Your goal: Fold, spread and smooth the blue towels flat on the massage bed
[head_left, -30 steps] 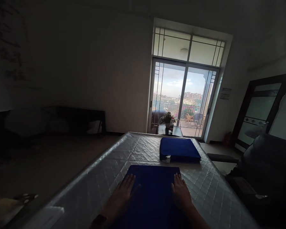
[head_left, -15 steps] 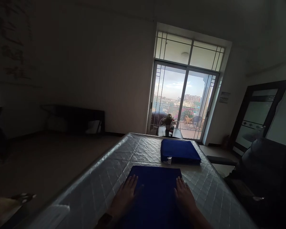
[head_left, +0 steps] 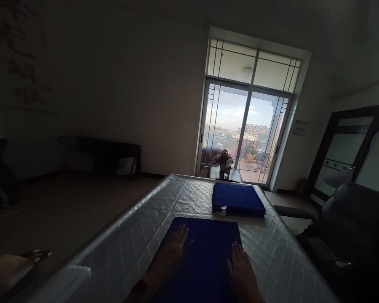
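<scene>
Our open left hand now further in over the flat, dark-blue rectangular cloth, our open right hand flat by its edge, neither gripping.

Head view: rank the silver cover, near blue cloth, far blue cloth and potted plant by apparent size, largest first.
1. Silver cover
2. Near blue cloth
3. Far blue cloth
4. Potted plant
Nearness leaves the cloths' true sizes unsure.

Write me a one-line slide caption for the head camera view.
Left hand and right hand flat on blue cloth, folded blue stack beyond.
</scene>
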